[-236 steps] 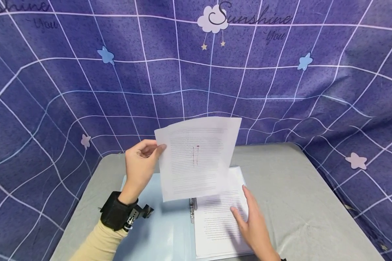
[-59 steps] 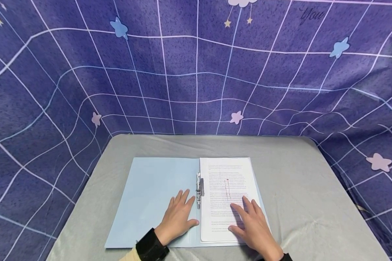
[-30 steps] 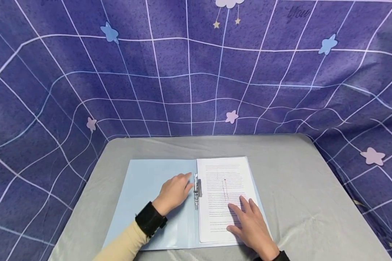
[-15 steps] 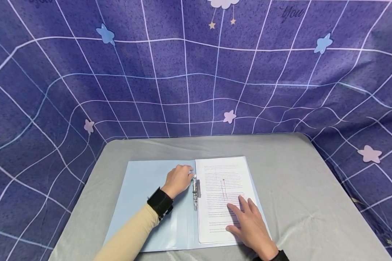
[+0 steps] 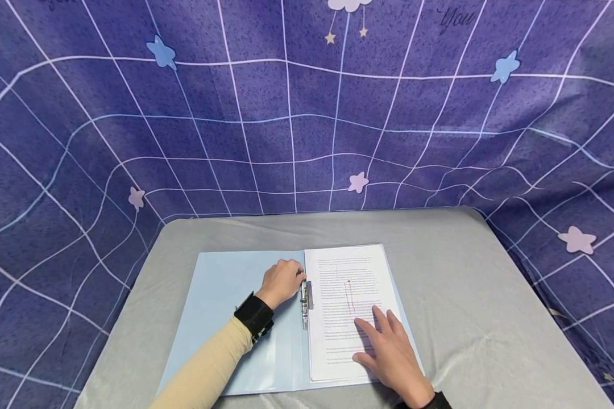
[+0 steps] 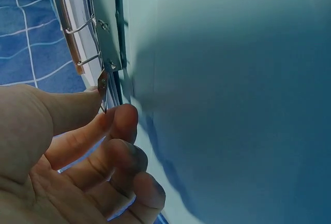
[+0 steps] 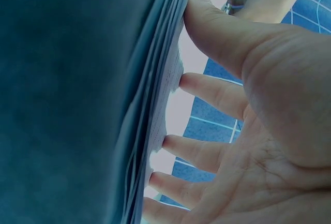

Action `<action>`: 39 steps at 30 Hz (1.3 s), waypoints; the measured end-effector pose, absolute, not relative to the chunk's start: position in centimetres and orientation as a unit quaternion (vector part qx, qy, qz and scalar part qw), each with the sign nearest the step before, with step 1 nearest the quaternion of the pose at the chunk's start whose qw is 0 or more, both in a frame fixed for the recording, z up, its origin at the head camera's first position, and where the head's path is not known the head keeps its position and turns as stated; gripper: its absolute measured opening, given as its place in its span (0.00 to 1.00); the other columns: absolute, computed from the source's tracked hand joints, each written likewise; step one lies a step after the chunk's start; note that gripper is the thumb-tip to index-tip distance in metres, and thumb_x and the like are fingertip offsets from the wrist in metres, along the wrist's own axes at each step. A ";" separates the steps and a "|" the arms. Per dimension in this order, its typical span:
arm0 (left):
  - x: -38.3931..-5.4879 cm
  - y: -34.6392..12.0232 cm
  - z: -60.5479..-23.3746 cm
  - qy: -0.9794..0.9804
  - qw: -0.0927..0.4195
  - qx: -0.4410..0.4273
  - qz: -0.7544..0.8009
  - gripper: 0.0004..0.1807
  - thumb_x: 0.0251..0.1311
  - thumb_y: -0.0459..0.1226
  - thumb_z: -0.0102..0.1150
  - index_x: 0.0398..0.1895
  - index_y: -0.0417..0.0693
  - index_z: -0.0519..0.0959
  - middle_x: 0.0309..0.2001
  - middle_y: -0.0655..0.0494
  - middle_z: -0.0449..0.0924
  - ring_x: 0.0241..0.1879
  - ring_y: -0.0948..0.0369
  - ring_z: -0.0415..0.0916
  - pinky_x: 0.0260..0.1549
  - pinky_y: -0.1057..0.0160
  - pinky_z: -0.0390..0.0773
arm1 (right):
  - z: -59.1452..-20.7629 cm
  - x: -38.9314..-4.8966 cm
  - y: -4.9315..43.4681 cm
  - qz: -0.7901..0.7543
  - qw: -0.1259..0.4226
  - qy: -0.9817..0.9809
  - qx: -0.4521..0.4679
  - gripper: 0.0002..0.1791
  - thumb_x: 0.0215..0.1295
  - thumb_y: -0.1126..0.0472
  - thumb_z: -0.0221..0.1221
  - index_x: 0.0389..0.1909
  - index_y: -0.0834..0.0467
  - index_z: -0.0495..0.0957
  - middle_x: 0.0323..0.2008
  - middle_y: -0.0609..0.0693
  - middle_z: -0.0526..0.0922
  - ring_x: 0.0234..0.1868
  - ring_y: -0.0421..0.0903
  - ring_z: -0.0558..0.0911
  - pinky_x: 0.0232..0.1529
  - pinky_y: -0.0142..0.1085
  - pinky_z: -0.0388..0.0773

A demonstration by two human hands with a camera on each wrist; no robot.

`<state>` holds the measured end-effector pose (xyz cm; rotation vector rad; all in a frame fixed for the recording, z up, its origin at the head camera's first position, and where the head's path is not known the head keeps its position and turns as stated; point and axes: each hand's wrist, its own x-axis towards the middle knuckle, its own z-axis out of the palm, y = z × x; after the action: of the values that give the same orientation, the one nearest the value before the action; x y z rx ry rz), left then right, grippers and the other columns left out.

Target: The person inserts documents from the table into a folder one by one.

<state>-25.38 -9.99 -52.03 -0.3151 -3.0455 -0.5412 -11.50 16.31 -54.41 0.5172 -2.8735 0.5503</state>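
Observation:
A light-blue ring binder (image 5: pixel 230 278) lies spread open, a stack of printed paper (image 5: pixel 337 346) on its right side. Along the binder's spine runs a metal ring mechanism (image 5: pixel 304 312). My left hand (image 5: pixel 282 280) is at the far end of this mechanism. In the left wrist view, its thumb and index finger pinch a small metal lever (image 6: pixel 103 83) at the end of the metal strip; the other fingers curl below. My right hand (image 5: pixel 393 355) rests with spread fingers on the lower right of the stack, fingertips touching the top sheet, which bears red marks.
A grey cloth covers the table (image 5: pixel 471 295) under the binder. Behind and at both sides hangs a purple-blue curtain (image 5: pixel 266 142) with a grid and stars.
The sheet my left hand held up earlier now lies on the stack. That hand then rested on the binder, moved up to the mechanism's far end and pinched the lever. My right hand stays on the paper.

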 end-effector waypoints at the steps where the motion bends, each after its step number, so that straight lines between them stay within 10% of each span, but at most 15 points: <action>1: -25.4 -10.0 -52.1 -0.979 0.015 -0.101 -0.174 0.07 0.64 0.41 0.63 0.38 0.50 0.87 0.37 0.55 0.85 0.32 0.60 0.80 0.29 0.59 0.77 | -54.4 -11.5 16.3 0.184 0.086 -0.964 0.174 0.36 0.42 0.47 0.76 0.56 0.53 0.80 0.63 0.69 0.69 0.63 0.75 0.65 0.62 0.62 0.61; 21: -23.5 -10.5 -50.4 -0.961 0.056 -0.134 -0.236 0.05 0.61 0.38 0.64 0.27 0.55 0.81 0.20 0.66 0.73 0.19 0.66 0.67 0.19 0.65 0.67 | -54.5 -11.3 16.1 0.190 0.088 -0.961 0.178 0.36 0.41 0.47 0.76 0.56 0.54 0.80 0.63 0.70 0.69 0.62 0.75 0.65 0.61 0.62 0.62; 39: -16.7 -10.6 -50.5 -0.940 0.139 -0.182 -0.254 0.07 0.57 0.36 0.68 0.25 0.59 0.80 0.26 0.70 0.77 0.22 0.73 0.67 0.20 0.73 0.66 | -54.4 -11.4 16.2 0.191 0.088 -0.961 0.177 0.37 0.41 0.47 0.76 0.56 0.54 0.80 0.63 0.69 0.69 0.63 0.76 0.65 0.62 0.62 0.61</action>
<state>-16.67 -10.58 -50.52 -0.5273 -2.7171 -0.7335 -11.37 16.22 -54.38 0.5276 -2.8615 0.5688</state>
